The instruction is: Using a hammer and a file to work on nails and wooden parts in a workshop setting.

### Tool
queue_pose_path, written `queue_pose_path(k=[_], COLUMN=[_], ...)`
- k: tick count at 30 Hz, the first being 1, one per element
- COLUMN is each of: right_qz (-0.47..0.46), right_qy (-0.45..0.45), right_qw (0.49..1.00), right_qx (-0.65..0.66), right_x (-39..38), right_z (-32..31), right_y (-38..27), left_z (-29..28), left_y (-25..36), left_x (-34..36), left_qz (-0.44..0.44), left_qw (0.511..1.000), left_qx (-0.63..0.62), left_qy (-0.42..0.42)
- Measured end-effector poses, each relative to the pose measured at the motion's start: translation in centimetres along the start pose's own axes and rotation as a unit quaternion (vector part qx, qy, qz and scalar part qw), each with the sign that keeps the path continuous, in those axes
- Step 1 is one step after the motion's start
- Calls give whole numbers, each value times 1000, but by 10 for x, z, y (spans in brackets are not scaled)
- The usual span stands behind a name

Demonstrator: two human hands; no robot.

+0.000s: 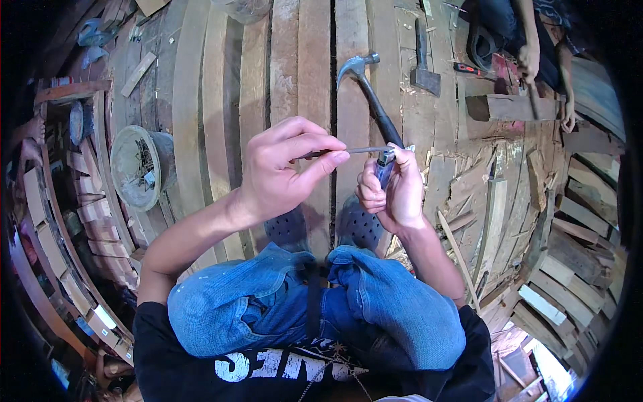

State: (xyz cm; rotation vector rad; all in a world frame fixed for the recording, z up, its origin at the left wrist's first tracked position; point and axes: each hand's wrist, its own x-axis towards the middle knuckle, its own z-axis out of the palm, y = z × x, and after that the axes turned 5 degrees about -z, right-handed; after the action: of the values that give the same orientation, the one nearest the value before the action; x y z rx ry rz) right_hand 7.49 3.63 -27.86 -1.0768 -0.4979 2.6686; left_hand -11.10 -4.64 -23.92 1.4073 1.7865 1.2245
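Observation:
My left hand (288, 161) pinches a slim grey rod (367, 150) between thumb and fingertips. The rod lies nearly level, its far end reaching to my right hand (400, 191). In that hand's closed fingers is a small blue object with a metal top (385, 166), shaped much like a lighter. My right thumb rests by its top, next to the rod's tip; whether they touch I cannot tell. Just beyond my right hand, a claw hammer (378, 107) lies on the planks, its black handle pointing back to my knuckles and partly hidden by them.
Wooden planks (284, 67) make up the floor. A bucket (137, 167) holding nails or wire stands at left. At upper right lie a hatchet (425, 77) and a red-black tool (469, 68); another person's hand (529, 63) is near a wood block (512, 107). Wood scraps lie right.

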Motion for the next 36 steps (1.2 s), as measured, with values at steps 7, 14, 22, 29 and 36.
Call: queue_pose_path(k=[7, 14, 22, 29, 36], right_qz=[-6, -4, -4, 3, 8], right_qy=[-4, -9, -5, -31, 18], right_qw=[1000, 1000, 1000, 1000, 1000], right_qx=[11, 6, -9, 0, -6], right_x=[0, 0, 0, 2, 3], right_z=[0, -1, 0, -1, 4], right_y=[0, 1, 2, -1, -2], left_z=[0, 0, 1, 1, 2], left_y=[-1, -1, -2, 0, -3], left_x=[0, 0, 1, 0, 2], left_qz=[6, 14, 12, -21, -15], left_qw=[1000, 1000, 1000, 1000, 1000], left_qx=[2, 8, 3, -1, 1], left_qy=[-2, -10, -6, -1, 2])
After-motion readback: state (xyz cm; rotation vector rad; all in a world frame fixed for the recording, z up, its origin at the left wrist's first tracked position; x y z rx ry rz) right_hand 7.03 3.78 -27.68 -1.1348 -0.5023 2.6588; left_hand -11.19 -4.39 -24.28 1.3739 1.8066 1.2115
